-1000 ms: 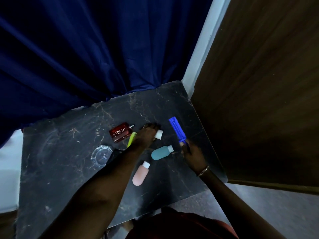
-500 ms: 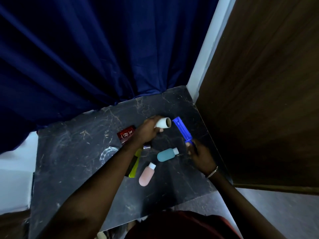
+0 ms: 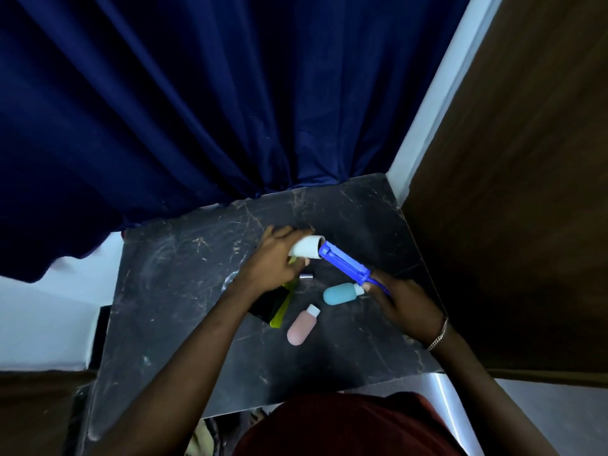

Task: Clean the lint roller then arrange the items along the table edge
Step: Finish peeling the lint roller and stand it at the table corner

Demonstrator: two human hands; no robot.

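- Hands meet above the middle of the dark marble-patterned table (image 3: 184,307): the left hand (image 3: 274,261) holds a white cylindrical lint roll (image 3: 307,251), and the right hand (image 3: 399,299) holds the blue plastic roller handle (image 3: 343,264).
- Left fingers (image 3: 289,232) wrap closed around the roll, whose open end points toward 3 o'clock, right at the tip of the handle's frame; this looks like lining the roll up with the frame, though whether it is going on or coming off cannot be told.
- Right fingers (image 3: 375,281) are closed on the grip end of the handle, which slants up toward 10 o'clock; this probably steadies the frame so the roll can slide along it.
- Roller parts are both lifted off the table, near its centre, touching or nearly touching end to end.
- Under the hands lie a teal squeeze bottle with a white cap (image 3: 340,292) and, at 7 o'clock from it, a pink squeeze bottle with a white cap (image 3: 302,327), well apart from any edge.
- Beside the left wrist, at 5 o'clock, a yellow-green flat plastic piece (image 3: 281,312) rests over a dark flat object (image 3: 268,304); a small metallic cap-like piece (image 3: 306,276) sits near the palm.
- Nothing yet stands along the table edge, so arranging seems still ahead.
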